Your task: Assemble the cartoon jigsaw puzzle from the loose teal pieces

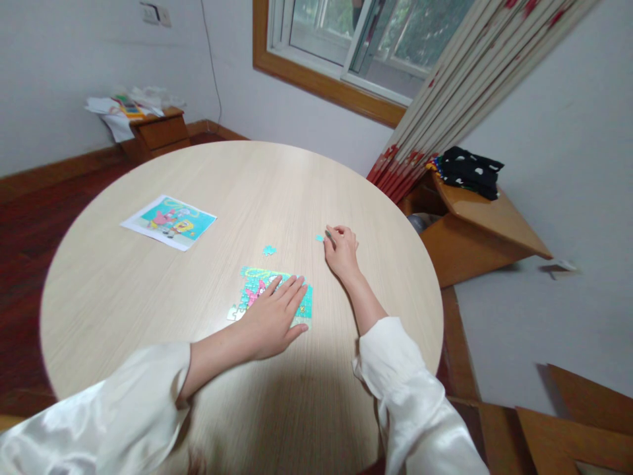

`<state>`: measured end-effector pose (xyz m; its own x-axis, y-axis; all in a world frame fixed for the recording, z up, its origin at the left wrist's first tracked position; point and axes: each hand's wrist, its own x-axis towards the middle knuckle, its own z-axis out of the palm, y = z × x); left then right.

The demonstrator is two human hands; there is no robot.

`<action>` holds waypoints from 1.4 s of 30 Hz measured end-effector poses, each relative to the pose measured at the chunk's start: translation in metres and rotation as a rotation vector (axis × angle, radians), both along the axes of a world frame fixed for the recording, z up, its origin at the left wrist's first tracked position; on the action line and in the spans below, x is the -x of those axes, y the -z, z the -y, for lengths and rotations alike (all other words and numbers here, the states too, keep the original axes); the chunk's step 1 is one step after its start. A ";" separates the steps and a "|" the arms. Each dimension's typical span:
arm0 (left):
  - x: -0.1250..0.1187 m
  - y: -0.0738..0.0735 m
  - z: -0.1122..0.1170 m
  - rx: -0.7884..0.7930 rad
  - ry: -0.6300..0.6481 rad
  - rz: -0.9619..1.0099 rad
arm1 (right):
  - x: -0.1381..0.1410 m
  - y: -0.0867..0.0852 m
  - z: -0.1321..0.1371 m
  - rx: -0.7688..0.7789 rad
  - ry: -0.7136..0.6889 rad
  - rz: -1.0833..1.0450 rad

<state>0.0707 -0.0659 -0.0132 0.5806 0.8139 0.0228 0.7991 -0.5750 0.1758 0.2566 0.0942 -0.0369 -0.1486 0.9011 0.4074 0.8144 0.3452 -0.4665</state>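
A partly assembled jigsaw puzzle in turquoise and pink lies on the table, with a jagged left edge. My left hand rests flat over it, fingers stretched out, covering much of its middle and lower part. Off to the right, my right hand pinches a small puzzle piece between thumb and fingers, seen nearly edge-on. Just left of those fingertips is another turquoise puzzle piece. Above the puzzle lies a loose turquoise puzzle piece.
A printed cartoon picture sheet lies on the left of the round wooden table. Beyond the table stand a small cabinet with papers on it and, at right, a wooden cabinet bearing black patterned cloth. A curtain hangs beside the window.
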 end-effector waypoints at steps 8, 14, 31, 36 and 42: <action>-0.001 -0.002 0.000 0.024 -0.028 -0.002 | 0.005 -0.009 0.005 0.050 -0.109 0.015; 0.000 -0.004 -0.001 0.047 -0.025 -0.006 | 0.006 -0.011 0.008 0.167 -0.242 -0.272; 0.001 0.000 -0.002 0.007 -0.021 0.016 | -0.008 -0.030 0.046 0.768 -0.490 -0.752; 0.001 0.002 -0.001 0.001 -0.024 0.007 | -0.008 -0.029 0.045 0.771 -0.505 -0.742; 0.002 0.002 -0.002 -0.003 -0.023 0.030 | -0.008 -0.033 0.046 0.752 -0.528 -0.692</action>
<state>0.0691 -0.0644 -0.0154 0.5610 0.8268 0.0422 0.8063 -0.5572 0.1984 0.2645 0.0484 -0.0039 -0.5341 0.8429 -0.0658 0.1401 0.0115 -0.9901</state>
